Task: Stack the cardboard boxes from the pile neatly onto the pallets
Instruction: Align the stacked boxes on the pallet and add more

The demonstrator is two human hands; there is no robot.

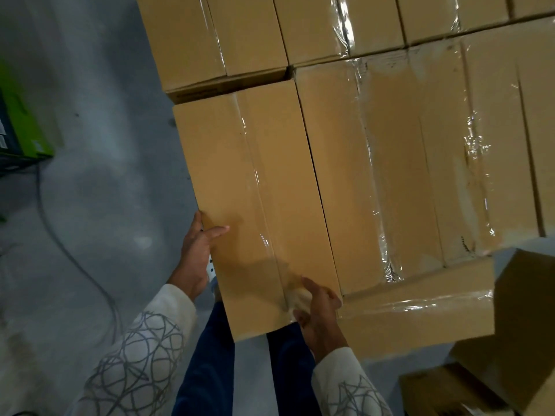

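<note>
A long taped cardboard box (255,187) lies at the left edge of the stack, its near end sticking out over my legs. My left hand (196,256) grips its left side edge, thumb on top. At the near right corner my right hand (319,313) holds the box, fingers over the taped seam. The stacked boxes (405,151) beside it lie flat, side by side, with shiny tape along their tops. More boxes (240,34) form a higher row behind. The pallet underneath is hidden.
Grey concrete floor (99,121) stretches to the left, with a cable (60,241) curving across it. A green and black object (21,127) sits at the far left edge. Loose cardboard boxes (492,364) crowd the lower right corner.
</note>
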